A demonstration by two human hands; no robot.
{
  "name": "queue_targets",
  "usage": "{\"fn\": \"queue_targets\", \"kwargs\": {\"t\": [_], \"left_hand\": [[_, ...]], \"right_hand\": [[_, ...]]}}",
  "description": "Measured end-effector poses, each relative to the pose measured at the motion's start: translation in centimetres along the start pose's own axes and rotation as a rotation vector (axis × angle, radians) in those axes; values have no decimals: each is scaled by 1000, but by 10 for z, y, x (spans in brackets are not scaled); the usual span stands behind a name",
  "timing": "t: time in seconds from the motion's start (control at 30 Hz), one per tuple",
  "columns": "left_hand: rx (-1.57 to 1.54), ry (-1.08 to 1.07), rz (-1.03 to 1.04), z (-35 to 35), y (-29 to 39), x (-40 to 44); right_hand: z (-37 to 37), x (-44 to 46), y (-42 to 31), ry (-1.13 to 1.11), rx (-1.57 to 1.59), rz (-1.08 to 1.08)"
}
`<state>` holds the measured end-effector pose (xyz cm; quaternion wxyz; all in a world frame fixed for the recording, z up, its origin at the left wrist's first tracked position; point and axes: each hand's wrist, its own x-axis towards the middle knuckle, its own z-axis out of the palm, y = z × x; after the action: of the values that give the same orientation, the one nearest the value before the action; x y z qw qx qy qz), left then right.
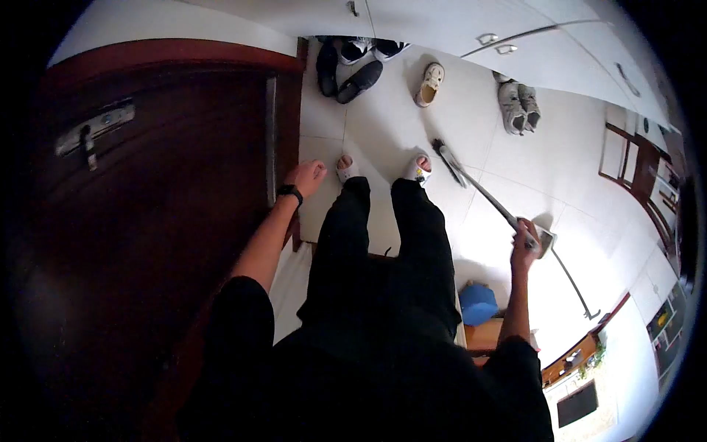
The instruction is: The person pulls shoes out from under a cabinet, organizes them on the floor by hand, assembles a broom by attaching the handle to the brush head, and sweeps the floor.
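My right hand [525, 244] is wrapped around the handle of a broom [492, 202]. The broom slants across the pale floor, its dark bristles resting to the right of my slippered right foot [419, 169]. Just beyond that hand lies a dustpan [546, 241] with a long thin handle reaching toward the lower right. My left hand [306, 177], a dark watch [291, 194] on its wrist, hangs by the door frame with its fingers curled in and nothing visible in them.
Dark shoes [359, 81], a single beige shoe [430, 84] and a grey pair [518, 107] sit along the white cabinet [442, 22]. A dark red door [169, 221] stands at left. A blue stool-like object [479, 303] and a wooden chair [641, 169] are at right.
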<state>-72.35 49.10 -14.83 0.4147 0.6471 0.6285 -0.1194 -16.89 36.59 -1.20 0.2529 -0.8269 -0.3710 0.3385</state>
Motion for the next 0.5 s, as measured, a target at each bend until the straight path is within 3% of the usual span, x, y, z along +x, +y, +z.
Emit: {"fn": "queue_targets", "kwargs": {"t": [0.03,0.07,0.1,0.13,0.17,0.23,0.27,0.33,0.4,0.5], "left_hand": [[-6,-16,-3,9,-6,20],[81,-17,3,13,-8,39],[168,-14,12,23,-13,61],[164,-20,10,36,-27,88],[237,23,43,51,-40,119],[311,66,75,64,-47,166],[318,61,74,47,-20,178],[325,57,70,-27,97,173],[315,7,34,-145,273,145],[372,83,66,-321,537,96]], "right_hand": [[-2,4,27,3,-99,7],[3,12,51,121,-80,-224],[-7,20,80,126,-67,-179],[-1,31,80,198,42,-273],[-2,45,74,229,-60,-378],[-21,76,74,402,-41,-355],[-53,100,60,403,-100,-392],[-174,157,-12,404,-93,-398],[-347,223,-108,385,-93,-390],[-593,311,-315,424,-126,-396]]}}
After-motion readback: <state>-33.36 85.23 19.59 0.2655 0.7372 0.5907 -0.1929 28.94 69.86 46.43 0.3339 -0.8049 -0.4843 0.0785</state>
